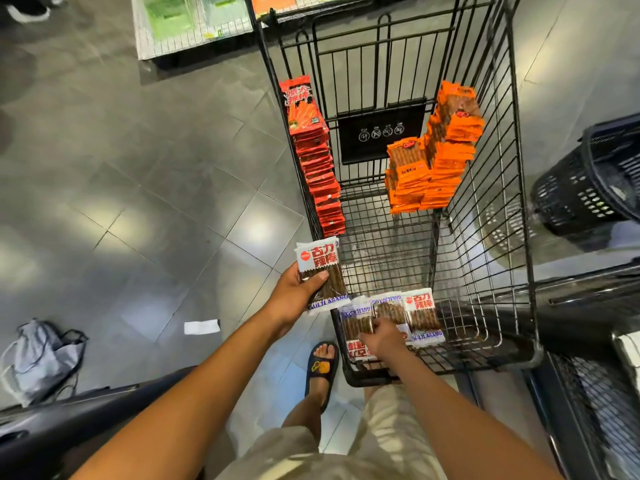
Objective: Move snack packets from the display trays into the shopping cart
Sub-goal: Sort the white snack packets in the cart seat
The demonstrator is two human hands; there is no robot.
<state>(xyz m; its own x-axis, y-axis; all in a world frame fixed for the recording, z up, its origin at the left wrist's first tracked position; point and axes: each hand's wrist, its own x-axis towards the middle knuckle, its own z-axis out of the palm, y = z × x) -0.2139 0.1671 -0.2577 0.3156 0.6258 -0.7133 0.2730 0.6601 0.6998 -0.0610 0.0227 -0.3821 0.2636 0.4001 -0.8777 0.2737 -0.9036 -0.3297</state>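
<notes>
Packets [424,313] lay under our right hand [384,341], its hold unclear; our left hand [294,296] clasped one packet [320,259], which we judged best laid flat beside that hand.

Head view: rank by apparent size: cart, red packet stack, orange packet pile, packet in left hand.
1. shopping cart
2. orange packet pile
3. red packet stack, not far behind
4. white packet in left hand, smallest despite being nearest
</notes>
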